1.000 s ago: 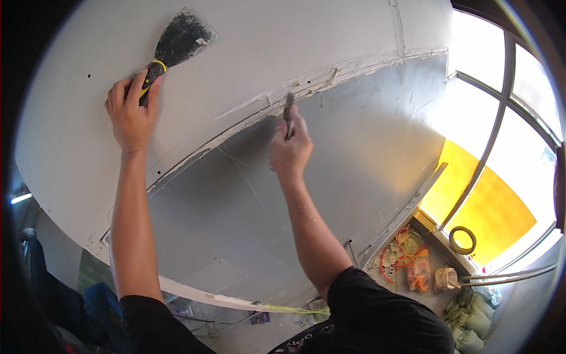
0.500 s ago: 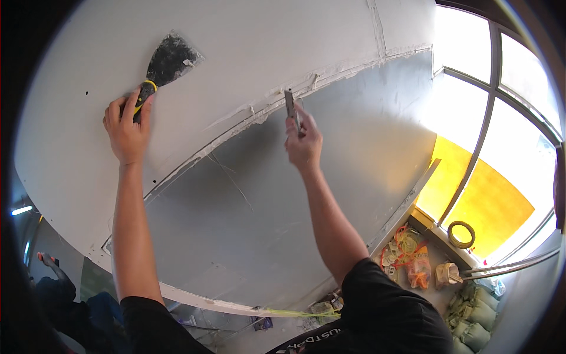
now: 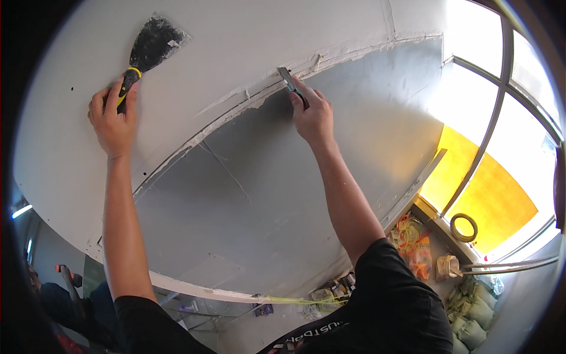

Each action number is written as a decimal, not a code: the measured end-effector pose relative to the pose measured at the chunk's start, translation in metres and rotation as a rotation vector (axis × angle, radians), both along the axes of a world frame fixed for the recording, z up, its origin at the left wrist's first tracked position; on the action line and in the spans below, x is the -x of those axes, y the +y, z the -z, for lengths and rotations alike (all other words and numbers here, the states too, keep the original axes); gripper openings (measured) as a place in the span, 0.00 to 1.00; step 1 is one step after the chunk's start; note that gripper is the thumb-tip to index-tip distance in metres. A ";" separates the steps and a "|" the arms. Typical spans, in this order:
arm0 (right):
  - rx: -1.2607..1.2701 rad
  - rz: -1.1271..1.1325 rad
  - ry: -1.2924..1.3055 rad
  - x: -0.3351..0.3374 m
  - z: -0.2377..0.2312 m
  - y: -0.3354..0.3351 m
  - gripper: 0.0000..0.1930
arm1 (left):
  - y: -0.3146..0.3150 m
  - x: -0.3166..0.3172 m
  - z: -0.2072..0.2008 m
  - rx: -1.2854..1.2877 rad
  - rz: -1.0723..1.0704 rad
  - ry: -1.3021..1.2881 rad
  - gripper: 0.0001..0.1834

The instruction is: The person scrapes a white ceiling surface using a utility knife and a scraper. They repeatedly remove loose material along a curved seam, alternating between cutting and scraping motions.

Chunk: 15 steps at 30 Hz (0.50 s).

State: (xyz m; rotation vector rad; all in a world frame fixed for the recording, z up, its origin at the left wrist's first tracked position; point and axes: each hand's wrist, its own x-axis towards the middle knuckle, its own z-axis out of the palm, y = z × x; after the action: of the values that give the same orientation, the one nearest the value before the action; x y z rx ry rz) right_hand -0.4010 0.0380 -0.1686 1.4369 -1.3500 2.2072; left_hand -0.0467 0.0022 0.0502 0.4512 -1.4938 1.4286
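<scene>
My left hand (image 3: 114,121) is closed around the black and yellow handle of a putty knife (image 3: 154,44). Its broad dark blade, smeared with pale filler, lies against or close to the white board (image 3: 206,41). To the right, my right hand (image 3: 314,112) grips a slim utility knife (image 3: 286,78) with a metallic front end. The knife's tip is at the ragged, filler-crusted seam (image 3: 253,105) between the white board and a smooth grey panel (image 3: 283,194), beside a small dark hole. My fingers cover much of the knife's handle.
Windows with a yellow panel (image 3: 489,189) stand at the right. Below them are a coiled ring (image 3: 463,228), an orange bag (image 3: 420,259) and several pale green sacks (image 3: 471,318). At lower left, another person (image 3: 76,307) holds an orange-and-black tool. Loose strands hang across the grey panel.
My right hand has turned, so the utility knife tilts more to the left, its tip still near the hole. My left hand keeps the putty knife, little changed on the board. The whole view has shifted.
</scene>
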 end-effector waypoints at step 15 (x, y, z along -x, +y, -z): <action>0.149 0.189 -0.120 -0.066 0.010 -0.014 0.20 | 0.004 0.001 -0.003 0.007 -0.011 -0.051 0.16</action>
State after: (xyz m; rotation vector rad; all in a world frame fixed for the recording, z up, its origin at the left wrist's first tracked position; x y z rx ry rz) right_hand -0.3349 0.0243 -0.1784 1.0947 -1.2678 2.2463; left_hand -0.0478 0.0059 0.0535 0.4222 -1.5280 1.4637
